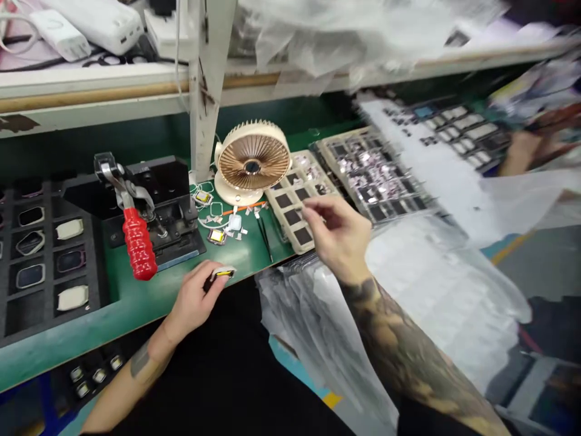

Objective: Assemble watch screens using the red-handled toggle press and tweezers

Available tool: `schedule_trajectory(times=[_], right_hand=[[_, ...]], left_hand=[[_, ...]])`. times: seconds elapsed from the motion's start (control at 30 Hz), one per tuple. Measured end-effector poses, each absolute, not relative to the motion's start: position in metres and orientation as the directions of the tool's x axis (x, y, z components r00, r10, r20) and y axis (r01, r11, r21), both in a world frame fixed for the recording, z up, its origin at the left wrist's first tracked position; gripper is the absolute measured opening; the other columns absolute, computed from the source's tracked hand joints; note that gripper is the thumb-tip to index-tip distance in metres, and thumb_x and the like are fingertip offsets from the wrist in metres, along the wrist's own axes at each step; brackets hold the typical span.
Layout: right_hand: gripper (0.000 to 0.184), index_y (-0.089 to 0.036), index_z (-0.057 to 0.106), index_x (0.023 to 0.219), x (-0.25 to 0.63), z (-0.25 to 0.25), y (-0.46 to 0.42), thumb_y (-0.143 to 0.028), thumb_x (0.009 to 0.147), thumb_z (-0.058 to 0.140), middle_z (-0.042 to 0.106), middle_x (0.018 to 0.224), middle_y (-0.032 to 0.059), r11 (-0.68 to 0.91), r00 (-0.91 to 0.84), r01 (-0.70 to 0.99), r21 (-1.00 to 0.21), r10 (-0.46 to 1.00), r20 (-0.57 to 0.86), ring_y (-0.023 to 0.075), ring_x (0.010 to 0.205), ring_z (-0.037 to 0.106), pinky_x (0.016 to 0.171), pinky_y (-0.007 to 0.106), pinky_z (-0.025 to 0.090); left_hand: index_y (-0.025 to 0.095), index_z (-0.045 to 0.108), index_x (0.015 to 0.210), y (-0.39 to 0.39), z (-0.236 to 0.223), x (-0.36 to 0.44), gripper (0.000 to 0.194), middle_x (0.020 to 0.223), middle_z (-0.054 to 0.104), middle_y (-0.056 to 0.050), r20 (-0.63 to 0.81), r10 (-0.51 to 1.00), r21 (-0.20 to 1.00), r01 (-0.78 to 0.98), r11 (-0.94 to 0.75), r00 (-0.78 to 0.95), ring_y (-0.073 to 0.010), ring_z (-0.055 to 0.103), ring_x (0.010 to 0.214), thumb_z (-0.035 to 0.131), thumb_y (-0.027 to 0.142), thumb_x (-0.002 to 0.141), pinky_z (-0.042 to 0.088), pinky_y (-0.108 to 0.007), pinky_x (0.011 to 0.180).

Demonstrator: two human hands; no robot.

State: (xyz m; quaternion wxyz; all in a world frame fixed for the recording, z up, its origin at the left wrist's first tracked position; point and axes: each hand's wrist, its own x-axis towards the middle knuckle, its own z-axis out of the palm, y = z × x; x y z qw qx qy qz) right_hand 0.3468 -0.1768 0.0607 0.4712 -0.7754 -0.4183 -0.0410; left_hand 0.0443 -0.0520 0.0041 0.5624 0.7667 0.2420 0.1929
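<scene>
Near the front edge of the green bench, my left hand (pixel 198 297) grips a small watch case (pixel 223 272) with a pale rim and a yellow strip inside, between thumb and fingers. My right hand (pixel 340 236) hovers by the right side of a beige compartment tray (pixel 297 242) of dark square pieces. Its thumb and fingertips are pinched together; whatever may be between them is too small or blurred to make out. Between the hands lie black tweezers (pixel 264 239), another yellow-centred watch case (pixel 216 236) and several tiny pale parts.
A red-handled toggle clamp press (pixel 138 242) stands left, beside a dark foam tray (pixel 48 315) of watch cases. A beige fan (pixel 253 163) stands behind the small parts. Plastic sheeting (pixel 431 284) hangs at right, near another tray (pixel 329 151). Another person's hand (pixel 521 151) shows far right.
</scene>
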Motion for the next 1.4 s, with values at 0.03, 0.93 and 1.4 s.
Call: schedule_trajectory(times=[0.03, 0.93, 1.4], right_hand=[[0.010, -0.027, 0.081, 0.108, 0.316, 0.064, -0.186, -0.033, 0.103, 0.076, 0.080, 0.106, 0.0053, -0.164, 0.619, 0.685, -0.710, 0.645, 0.448, 0.0232, 0.097, 0.076, 0.092, 0.042, 0.063], [0.052, -0.025, 0.056, 0.160, 0.223, 0.041, -0.275, -0.030, 0.109, 0.067, 0.075, 0.133, 0.0152, -0.046, 0.364, 0.806, -0.590, 0.825, 0.433, 0.0280, 0.119, 0.075, 0.100, 0.045, 0.068], [0.024, -0.016, 0.075, 0.103, 0.559, 0.028, -0.524, -0.019, 0.080, 0.069, 0.083, 0.098, 0.0136, -0.819, 0.958, 0.026, -0.573, -0.144, 0.249, 0.0296, 0.100, 0.076, 0.110, 0.047, 0.055]], left_hand=[[0.023, 0.077, 0.114, -0.053, 0.008, 0.048, 0.023, 0.101, 0.074, -0.007, 0.035, 0.558, 0.955, 0.137, -0.263, 0.829, -0.0234, 0.067, 0.090, 0.061, 0.040, 0.112, 0.050, -0.033, 0.085], [0.018, 0.076, 0.101, -0.095, 0.016, 0.102, 0.030, 0.075, 0.068, 0.001, -0.113, 0.265, 0.993, 0.121, -0.012, 0.957, -0.0136, 0.062, 0.068, 0.068, 0.045, 0.109, 0.050, -0.024, 0.067], [0.022, 0.082, 0.123, -0.071, -0.015, 0.098, 0.039, 0.132, 0.082, -0.009, -0.042, 0.601, 0.951, 0.216, -0.220, 0.798, -0.0300, 0.077, 0.122, 0.083, 0.051, 0.096, 0.053, -0.049, 0.126]])
